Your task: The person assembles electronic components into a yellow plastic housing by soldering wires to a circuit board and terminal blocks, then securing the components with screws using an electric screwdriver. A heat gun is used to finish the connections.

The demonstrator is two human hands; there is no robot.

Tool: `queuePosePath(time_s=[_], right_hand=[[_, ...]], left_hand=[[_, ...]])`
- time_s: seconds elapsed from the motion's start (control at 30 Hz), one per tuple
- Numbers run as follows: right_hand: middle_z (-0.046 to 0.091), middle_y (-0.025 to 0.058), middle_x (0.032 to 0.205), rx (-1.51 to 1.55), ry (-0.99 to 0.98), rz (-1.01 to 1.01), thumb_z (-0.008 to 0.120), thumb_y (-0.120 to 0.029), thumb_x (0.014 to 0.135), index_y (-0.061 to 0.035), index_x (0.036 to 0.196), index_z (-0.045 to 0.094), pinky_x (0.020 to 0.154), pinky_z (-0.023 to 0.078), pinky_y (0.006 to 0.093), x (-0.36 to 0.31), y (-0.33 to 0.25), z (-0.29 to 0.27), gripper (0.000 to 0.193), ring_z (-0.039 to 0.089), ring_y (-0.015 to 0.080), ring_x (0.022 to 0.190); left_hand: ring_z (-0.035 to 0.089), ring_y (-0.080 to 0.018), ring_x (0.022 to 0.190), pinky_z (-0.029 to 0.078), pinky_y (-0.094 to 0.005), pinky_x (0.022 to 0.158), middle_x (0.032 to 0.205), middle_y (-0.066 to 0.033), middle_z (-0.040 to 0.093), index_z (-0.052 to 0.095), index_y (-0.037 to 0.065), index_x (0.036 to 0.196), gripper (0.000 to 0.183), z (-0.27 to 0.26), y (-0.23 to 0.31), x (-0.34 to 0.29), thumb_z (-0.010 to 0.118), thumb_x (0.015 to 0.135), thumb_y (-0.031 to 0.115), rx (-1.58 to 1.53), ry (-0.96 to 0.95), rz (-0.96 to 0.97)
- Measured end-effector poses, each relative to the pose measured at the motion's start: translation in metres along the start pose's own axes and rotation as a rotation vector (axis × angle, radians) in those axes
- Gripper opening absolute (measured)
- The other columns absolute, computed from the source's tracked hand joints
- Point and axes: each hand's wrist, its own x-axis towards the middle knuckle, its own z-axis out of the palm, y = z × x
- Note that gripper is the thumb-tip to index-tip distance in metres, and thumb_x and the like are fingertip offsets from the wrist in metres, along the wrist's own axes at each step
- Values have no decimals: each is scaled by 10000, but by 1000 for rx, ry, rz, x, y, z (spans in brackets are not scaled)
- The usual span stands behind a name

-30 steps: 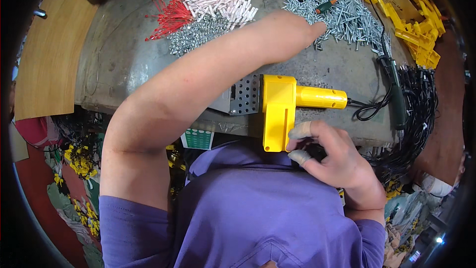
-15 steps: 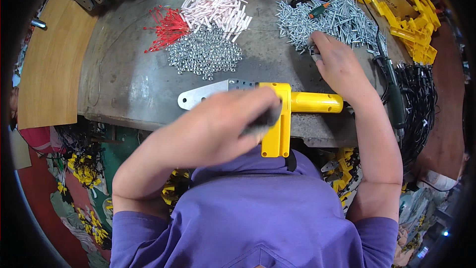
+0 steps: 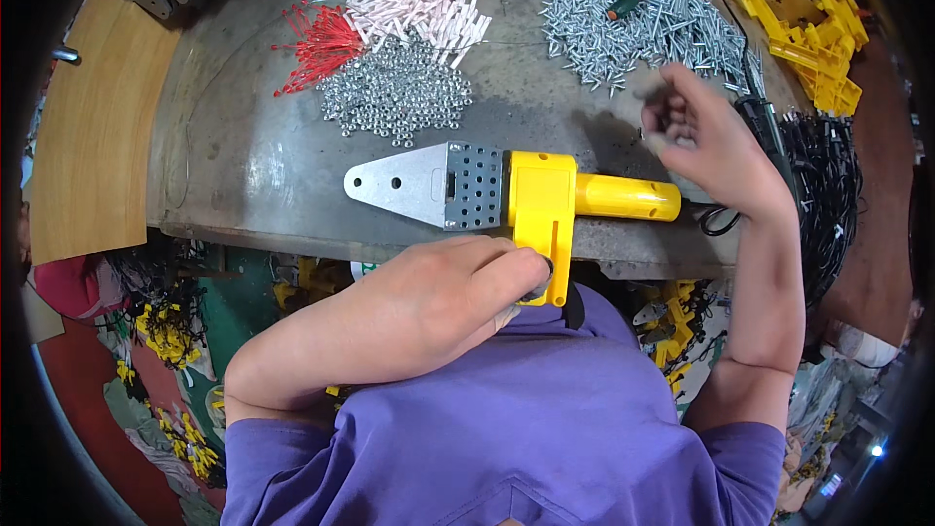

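Left hand (image 3: 458, 282) pinched on near end of yellow tool (image 3: 545, 209); right hand (image 3: 706, 136) curled, raised near screw pile (image 3: 633, 29), contents unclear.

Illumination is bright and even from overhead. The right hand (image 3: 716, 141) casts a soft shadow on the grey worktop (image 3: 243, 156). Fisheye distortion bends edges; corners are black.

Glossy yellow plastic tool (image 3: 545, 209), matt perforated metal plate (image 3: 429, 185).

L hand (image 3: 458, 282) at 6 o'clock, fingers curled, knuckles up. R hand (image 3: 706, 131) raised at 2 o'clock, fingertips pinched, forearm near-vertical.
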Motion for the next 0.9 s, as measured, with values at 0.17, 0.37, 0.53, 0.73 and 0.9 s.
queuePosePath(time_s=[0.17,0.37,0.53,0.73,0.9], right_hand=[[598,70,911,49,-143,14,573,36,766,27,1076,488,720,477,275,-15,-11,-12,322,625,143,874],[640,79,833,-5,-213,132,628,-6,749,1,1098,500,697,475,264,-10,-13,-11,372,611,138,788],[614,87,845,-6,79,15,631,23,773,-11,1124,513,732,489,305,11,15,-3,373,618,176,817],[592,166,847,-538,185,-266,583,24,743,-21,1074,491,733,471,411,38,34,18,346,594,342,839],[589,198,837,-580,136,-272,582,11,732,2,1107,469,750,459,456,36,28,14,392,586,375,847]], left_hand=[[581,-338,783,473,-413,673,840,-134,554,509,35,969,271,3,0,3,633,731,-6,6,-15,12],[579,-341,809,477,-416,681,871,-133,553,517,38,990,277,7,-5,8,645,745,29,4,-47,14],[588,-335,813,486,-401,688,872,-126,565,525,39,1007,282,6,-8,12,666,765,69,-18,-67,21],[637,-261,842,500,-352,734,935,-122,620,511,16,1069,284,-14,-31,42,635,821,79,106,165,-31],[622,-365,904,498,-405,750,966,-191,629,502,20,1059,270,-30,-64,104,592,804,36,297,278,-58]])
